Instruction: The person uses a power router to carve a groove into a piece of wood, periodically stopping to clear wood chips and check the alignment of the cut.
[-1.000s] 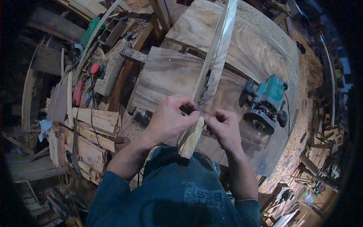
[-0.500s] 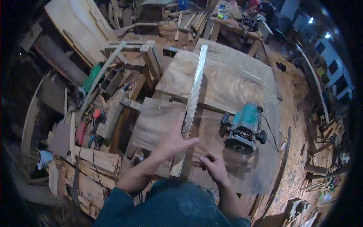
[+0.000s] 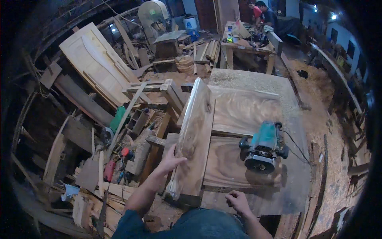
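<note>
A thick wooden plank [image 3: 195,139] leans on its long edge over the workbench, its broad face turned toward the right. My left hand [image 3: 172,161] grips its left side near the close end, thumb over the face and the other fingers hidden behind. To the right of the plank's near end, my right hand [image 3: 238,201] hovers with curled fingers, and nothing shows in it. A teal plunge router [image 3: 262,143] with black side knobs stands on the near wood panel [image 3: 223,163]. Beyond lies another swirl-grained panel [image 3: 246,105].
Tools and offcuts crowd the left, among them a green tool [image 3: 118,118] and a red tool [image 3: 109,170]. A carved door panel [image 3: 93,65] leans behind. The router's cord [image 3: 296,144] trails right. Two people work by a far table [image 3: 246,49]. Sawdust [image 3: 338,171] covers the floor.
The plank has tipped from narrow edge up to showing its broad face, my left hand still on it. My right hand has moved slightly right and nearer. The view has lifted.
</note>
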A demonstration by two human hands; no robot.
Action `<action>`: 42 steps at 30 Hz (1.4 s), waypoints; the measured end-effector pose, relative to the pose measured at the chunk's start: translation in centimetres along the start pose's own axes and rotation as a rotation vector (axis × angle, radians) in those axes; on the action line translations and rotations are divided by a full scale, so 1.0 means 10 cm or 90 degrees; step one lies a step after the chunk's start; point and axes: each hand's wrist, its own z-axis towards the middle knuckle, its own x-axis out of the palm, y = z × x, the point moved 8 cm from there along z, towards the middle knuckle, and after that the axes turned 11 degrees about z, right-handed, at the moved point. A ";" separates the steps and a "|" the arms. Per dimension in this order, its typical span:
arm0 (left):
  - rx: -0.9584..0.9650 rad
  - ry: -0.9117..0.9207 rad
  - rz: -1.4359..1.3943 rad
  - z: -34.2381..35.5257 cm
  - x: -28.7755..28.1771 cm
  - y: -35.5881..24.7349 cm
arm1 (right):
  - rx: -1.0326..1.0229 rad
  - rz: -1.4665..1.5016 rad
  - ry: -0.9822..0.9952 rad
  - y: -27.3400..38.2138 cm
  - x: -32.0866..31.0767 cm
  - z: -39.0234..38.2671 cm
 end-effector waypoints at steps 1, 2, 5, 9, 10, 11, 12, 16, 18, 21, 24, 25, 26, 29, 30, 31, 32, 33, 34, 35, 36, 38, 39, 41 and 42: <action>-0.016 0.023 -0.020 -0.01 -0.03 0.07 | 0.005 -0.021 0.019 -0.03 0.06 -0.01; -0.033 0.046 -0.041 -0.03 -0.06 0.13 | 0.001 -0.015 0.023 -0.07 0.12 0.00; -0.010 0.045 -0.092 -0.11 -0.10 0.27 | -0.021 -0.060 0.051 0.00 0.21 0.13; -0.006 0.067 -0.032 -0.37 -0.34 0.14 | -0.058 -0.053 0.036 0.20 0.10 0.11; 0.020 0.092 0.029 -0.43 -0.47 0.12 | -0.064 -0.051 0.036 0.24 0.10 0.09; 0.044 0.117 0.091 -0.50 -0.59 0.09 | -0.068 -0.048 0.035 0.27 0.09 0.08; 0.041 0.114 0.089 -0.57 -0.76 0.04 | -0.075 -0.008 0.039 0.33 0.05 0.08; 0.067 0.196 0.320 -0.79 -1.27 0.26 | -0.172 -0.130 -0.058 0.53 -0.31 0.09; 0.068 0.178 0.364 -0.83 -1.53 0.62 | -0.221 -0.088 -0.078 0.72 -0.46 0.05; 0.029 0.153 0.493 -0.72 -1.54 0.57 | -0.299 -0.086 -0.180 0.88 -0.95 0.02; 0.027 0.000 0.542 -0.57 -1.13 0.08 | -0.321 -0.070 -0.252 1.27 -1.19 -0.14; 0.061 -0.094 0.588 -0.47 -0.99 -0.09 | -0.316 -0.006 -0.257 1.41 -1.24 -0.19; 0.141 -0.146 0.678 -0.37 -0.78 -0.30 | -0.316 -0.010 -0.266 1.48 -1.31 -0.18; 0.142 -0.203 0.777 -0.02 -0.22 -0.41 | -0.310 -0.026 -0.372 1.59 -1.66 -0.12; 0.147 -0.199 0.772 0.06 -0.08 -0.50 | -0.309 -0.044 -0.416 1.65 -1.77 -0.08; 0.149 -0.200 0.771 0.13 0.05 -0.61 | -0.307 -0.062 -0.464 1.66 -1.91 -0.06; 0.148 -0.201 0.772 0.19 0.14 -0.69 | -0.306 -0.064 -0.474 1.60 -2.09 0.07; 0.162 -0.192 0.767 0.24 0.22 -0.74 | -0.347 -0.152 -0.561 1.56 -2.36 0.14; 0.158 -0.187 0.760 0.28 0.23 -0.74 | -0.385 -0.242 -0.642 1.55 -2.55 0.19; 0.145 -0.184 0.755 0.30 0.20 -0.72 | -0.381 -0.244 -0.645 1.53 -2.64 0.31; 0.123 -0.164 0.777 0.32 0.16 -0.74 | -0.372 -0.339 -0.669 1.57 -2.67 0.40; 0.157 -0.146 0.762 0.30 0.13 -0.98 | -0.352 -0.432 -0.698 1.60 -2.80 0.61; 0.187 -0.138 0.747 0.29 0.10 -1.06 | -0.251 -0.349 -0.627 1.48 -2.94 0.86; 0.200 -0.069 0.758 0.51 -0.02 -0.74 | -0.152 -0.263 -0.567 1.37 -3.19 1.20; 0.247 -0.060 0.744 0.53 0.02 -0.84 | -0.083 -0.226 -0.473 1.24 -3.30 1.37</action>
